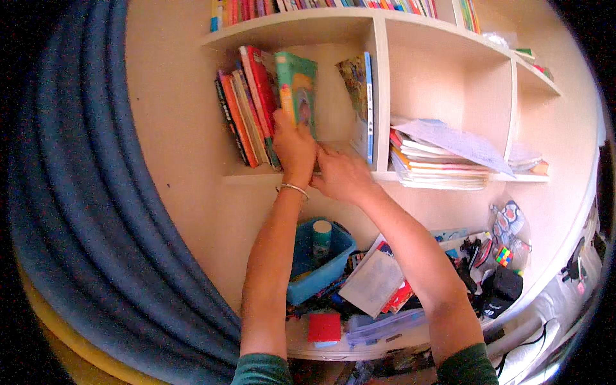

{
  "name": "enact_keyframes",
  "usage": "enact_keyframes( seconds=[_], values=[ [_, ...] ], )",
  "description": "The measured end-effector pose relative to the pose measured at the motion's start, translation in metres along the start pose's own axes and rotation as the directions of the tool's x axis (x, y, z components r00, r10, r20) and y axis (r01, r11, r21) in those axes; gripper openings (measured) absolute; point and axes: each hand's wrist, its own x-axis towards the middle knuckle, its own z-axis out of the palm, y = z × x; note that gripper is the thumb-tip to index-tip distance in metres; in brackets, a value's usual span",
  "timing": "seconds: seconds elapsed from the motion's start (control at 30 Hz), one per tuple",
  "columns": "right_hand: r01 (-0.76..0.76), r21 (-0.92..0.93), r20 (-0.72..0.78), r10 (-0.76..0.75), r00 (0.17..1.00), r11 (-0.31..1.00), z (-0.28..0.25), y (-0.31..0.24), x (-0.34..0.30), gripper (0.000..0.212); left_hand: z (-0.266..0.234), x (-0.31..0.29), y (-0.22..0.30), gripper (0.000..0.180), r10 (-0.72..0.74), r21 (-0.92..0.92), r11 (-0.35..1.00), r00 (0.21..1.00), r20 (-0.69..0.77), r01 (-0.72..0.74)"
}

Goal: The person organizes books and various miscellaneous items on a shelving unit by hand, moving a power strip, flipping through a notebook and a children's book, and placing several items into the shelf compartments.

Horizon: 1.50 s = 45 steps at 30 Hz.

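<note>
Our left hand [295, 146] is clamped on the green book [305, 76], probably to keep it upright beside the leaning books [260, 88]; we cannot tell whether our right hand [344, 174] grips anything.

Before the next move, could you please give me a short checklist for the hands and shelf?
1. Left hand touching the green book with a yellow patch: ok; firmness of grip, cannot tell.
2. Right hand free of any object: cannot tell; its fingertips are partly obscured beside the left hand.
3. Tall red book standing straight: not ok, it leans left.
4. Slim book with a blue-and-white spine upright: ok.
5. Pale lilac paper sheet fully inside the off-white shelf: not ok, a corner juts past the front edge.
</note>
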Motion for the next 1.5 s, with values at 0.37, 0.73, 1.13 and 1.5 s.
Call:
enact_keyframes(
  seconds=[0.37, 0.73, 1.13, 1.5],
  values=[
    [0.017, 0.003, 0.177, -0.017, 0.984, 1.000, 0.009, 0.017, 0.011, 0.040, 0.010, 0.003, -0.012, 0.044, 0.414, 0.265, 0.889, 0.903, -0.117, -0.373],
    [0.038, -0.104, 0.236, -0.013, 0.972, 0.994, -0.001, 0.005, 0.014, 0.060, -0.013, 0.004, -0.027, 0.049, 0.456, 0.598, 0.677, 0.882, 0.117, -0.429],
    [-0.006, 0.053, 0.296, -0.010, 0.955, 0.999, 0.013, 0.022, 0.033, 0.087, -0.001, 0.008, -0.035, 0.044, 0.502, 0.784, 0.440, 0.844, 0.189, -0.438],
    [-0.057, 0.036, 0.226, 0.048, 0.973, 0.998, 0.007, 0.018, 0.017, 0.061, 0.000, 0.005, -0.033, 0.037, 0.511, 0.799, 0.445, 0.847, 0.145, -0.405]
  ],
)
